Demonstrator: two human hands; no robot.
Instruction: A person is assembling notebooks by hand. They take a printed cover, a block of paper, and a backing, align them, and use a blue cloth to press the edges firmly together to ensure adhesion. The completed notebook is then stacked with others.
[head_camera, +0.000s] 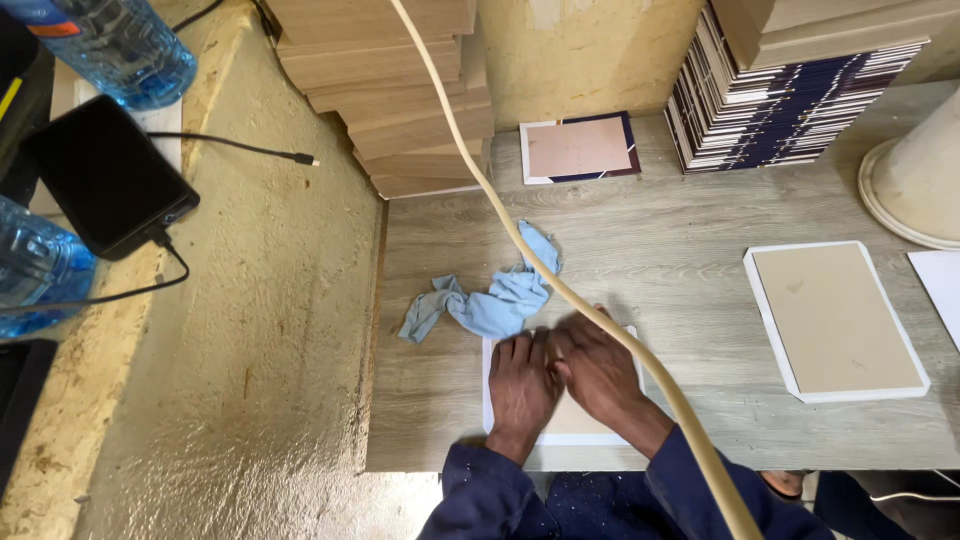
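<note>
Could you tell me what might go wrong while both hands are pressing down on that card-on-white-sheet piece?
The beige hose hangs across the right hand and could snag it, possibly shifting the board and sheet under both palms. The crumpled blue cloth lies against the sheet's top edge and might get caught beneath it. The left hand sits near the sheet's left edge, so uneven pressure may skew it.

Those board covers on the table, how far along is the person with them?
One cover lies flat at the right, board on its white sheet, seemingly done. In hand: the left hand and right hand press flat on another cover, beside a blue cloth. Left: plain boards are stacked behind.
</note>
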